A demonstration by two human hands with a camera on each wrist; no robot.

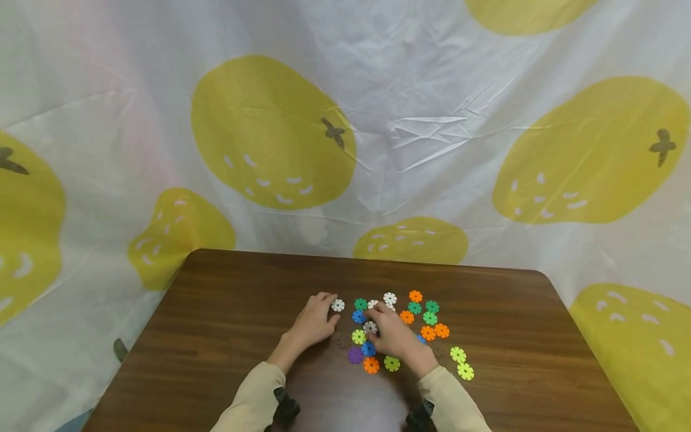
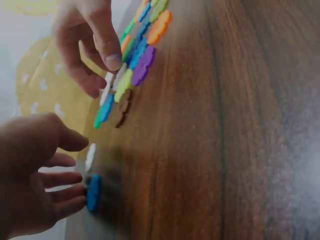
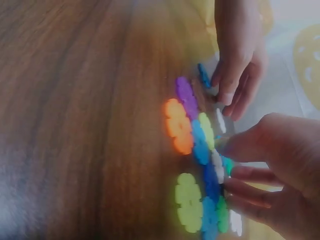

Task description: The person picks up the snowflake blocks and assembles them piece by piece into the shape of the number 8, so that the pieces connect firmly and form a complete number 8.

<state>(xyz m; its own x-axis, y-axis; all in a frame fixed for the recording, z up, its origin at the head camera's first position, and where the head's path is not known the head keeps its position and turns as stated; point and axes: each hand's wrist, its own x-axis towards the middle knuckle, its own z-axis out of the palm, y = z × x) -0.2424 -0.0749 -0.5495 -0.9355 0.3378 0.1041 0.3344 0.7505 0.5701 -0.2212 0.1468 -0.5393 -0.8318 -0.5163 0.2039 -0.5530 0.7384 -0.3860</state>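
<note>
Flat, notched plastic discs in several colours lie on the brown table. My left hand (image 1: 312, 320) is at the left of the group, its fingers beside a white disc (image 1: 338, 305). A blue disc (image 2: 93, 192) lies at its fingertips in the left wrist view, hidden from the head view. My right hand (image 1: 396, 335) hovers over the middle of the group, thumb and fingers apart. Nearest its thumb is a greyish-white disc (image 1: 370, 327), with a blue disc (image 1: 358, 316) just beyond. Whether its fingertips touch any disc, I cannot tell.
Purple (image 1: 355, 355), orange (image 1: 371, 365) and yellow-green discs (image 1: 392, 363) lie nearest me. More orange discs (image 1: 442, 330) and green discs (image 1: 432, 306) spread to the right. The table's (image 1: 243, 282) far edge meets a white curtain (image 1: 421, 180) with yellow fruit prints.
</note>
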